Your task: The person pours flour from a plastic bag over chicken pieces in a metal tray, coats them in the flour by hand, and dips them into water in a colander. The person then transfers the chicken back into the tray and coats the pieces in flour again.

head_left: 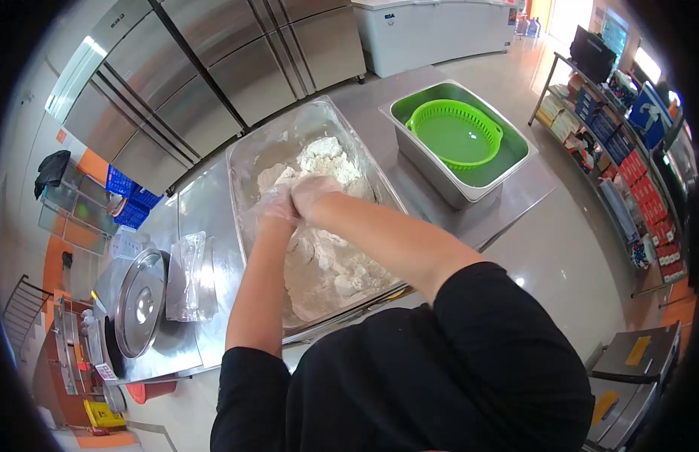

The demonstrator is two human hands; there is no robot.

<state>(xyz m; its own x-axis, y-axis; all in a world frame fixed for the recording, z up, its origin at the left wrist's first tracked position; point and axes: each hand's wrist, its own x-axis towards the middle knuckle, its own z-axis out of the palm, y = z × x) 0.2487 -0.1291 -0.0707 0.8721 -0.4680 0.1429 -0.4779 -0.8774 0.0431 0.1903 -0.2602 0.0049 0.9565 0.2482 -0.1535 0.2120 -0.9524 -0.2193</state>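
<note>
Steel cabinets (191,68) fill the upper left of the frame, with a white chest freezer (436,38) at upper centre; the metal surface (519,197) runs across the middle, its near edge partly hidden by the person's black shirt (409,384) at the bottom. A loaded shelf rack (628,177) stands at the right. On the surface, at the centre, sits a large metal tray (308,117) holding a pale, powdery mass (345,279), heaped in white lumps towards the far end; both forearms cross above it and block part of it from sight. Just right of the tray is a deep steel pan (432,169), with a green basket (440,105) inside. To the left lie a round metal lid (143,301) and, between it and the tray, clear plastic bags (185,279). The left hand (274,205) and right hand (317,192), both in clear gloves, press close together at the powdery mass in the tray, fingers hidden, so whether either grips anything I cannot tell
</note>
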